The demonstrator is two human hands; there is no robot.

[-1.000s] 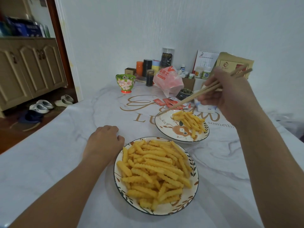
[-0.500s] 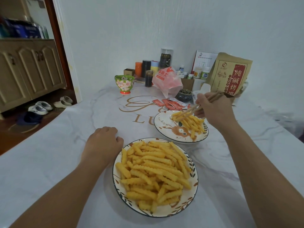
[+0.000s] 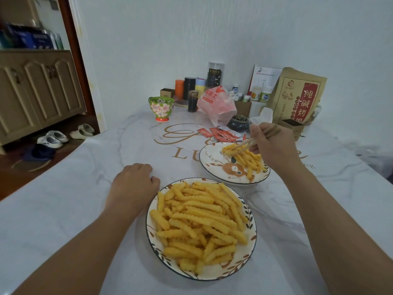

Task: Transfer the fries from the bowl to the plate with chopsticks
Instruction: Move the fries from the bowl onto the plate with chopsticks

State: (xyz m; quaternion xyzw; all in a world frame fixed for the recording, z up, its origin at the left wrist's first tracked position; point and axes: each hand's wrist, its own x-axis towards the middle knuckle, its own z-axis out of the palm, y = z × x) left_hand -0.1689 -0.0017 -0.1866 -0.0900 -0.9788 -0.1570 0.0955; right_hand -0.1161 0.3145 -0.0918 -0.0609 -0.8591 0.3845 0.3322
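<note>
The right hand [image 3: 274,143] is pinching the chopsticks [image 3: 244,143], laying a fry [image 3: 228,148] on the far plate [image 3: 212,165], and should part the tips low and gently, while the left hand [image 3: 136,184], fingers curled, is resting beside the near bowl [image 3: 252,220] of fries [image 3: 202,218].

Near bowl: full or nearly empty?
Full. The near bowl is heaped with crinkle fries almost rim to rim; the far plate holds only a small pile.
</note>
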